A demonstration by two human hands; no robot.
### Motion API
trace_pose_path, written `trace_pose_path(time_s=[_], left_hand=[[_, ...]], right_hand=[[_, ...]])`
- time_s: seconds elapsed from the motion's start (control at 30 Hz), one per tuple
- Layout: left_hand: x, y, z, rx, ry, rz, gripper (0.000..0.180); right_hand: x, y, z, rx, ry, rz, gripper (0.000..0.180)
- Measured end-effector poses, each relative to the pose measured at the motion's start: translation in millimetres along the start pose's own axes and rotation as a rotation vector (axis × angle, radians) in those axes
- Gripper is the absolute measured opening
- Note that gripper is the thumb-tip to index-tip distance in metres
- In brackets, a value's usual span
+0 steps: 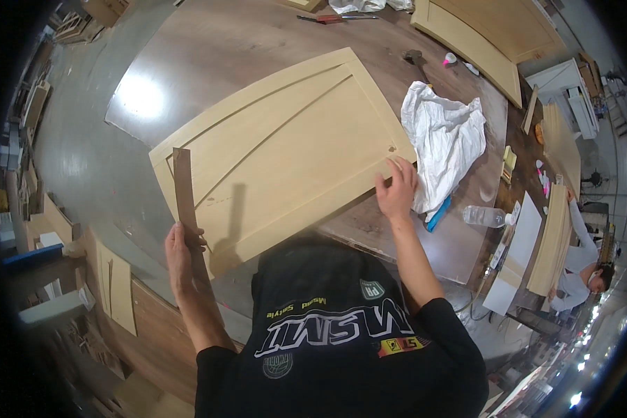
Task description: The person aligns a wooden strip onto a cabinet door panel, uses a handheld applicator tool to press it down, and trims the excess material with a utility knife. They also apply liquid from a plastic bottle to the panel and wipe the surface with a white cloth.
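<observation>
A pale wooden panel [285, 146] with a raised border and a diagonal line across it lies tilted on the table in front of me. My left hand [183, 252] is closed around a long, thin brown strip [183, 181], held upright over the panel's left end. I cannot tell whether the strip touches the panel. My right hand [397, 188] lies on the panel's right corner with its fingers spread, near a small dark mark [391, 148]. Just beyond that corner is a crumpled white cloth [442, 136].
A blue object [439, 214] pokes out from under the cloth, near a clear plastic bottle [484, 216]. A hammer [416, 61] and another framed panel [477, 49] are at the far right. A co-worker [578, 272] handles long boards [549, 240] on the right.
</observation>
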State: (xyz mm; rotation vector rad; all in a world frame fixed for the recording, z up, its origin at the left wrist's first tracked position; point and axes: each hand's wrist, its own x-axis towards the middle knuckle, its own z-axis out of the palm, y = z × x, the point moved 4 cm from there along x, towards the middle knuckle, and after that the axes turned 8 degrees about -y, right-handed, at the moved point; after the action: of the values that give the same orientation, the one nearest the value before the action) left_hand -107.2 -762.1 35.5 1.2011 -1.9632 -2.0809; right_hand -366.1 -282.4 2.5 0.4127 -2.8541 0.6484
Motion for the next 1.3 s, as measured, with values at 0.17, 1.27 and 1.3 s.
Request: trace_pose_path(time_s=[0.17,1.27,1.3], left_hand=[[3,2,14,0.017,-0.050,-0.008,0.046],[30,120,105,0.536,-0.260,0.205,0.043],[37,124,105,0.538,-0.256,0.205,0.043]], right_hand=[[13,-17,17,-0.081,-0.121,0.007,0.045],[-62,-44,8,0.118,-0.067,0.093,0.058],[-61,-44,8,0.110,-0.077,0.111,0.057]])
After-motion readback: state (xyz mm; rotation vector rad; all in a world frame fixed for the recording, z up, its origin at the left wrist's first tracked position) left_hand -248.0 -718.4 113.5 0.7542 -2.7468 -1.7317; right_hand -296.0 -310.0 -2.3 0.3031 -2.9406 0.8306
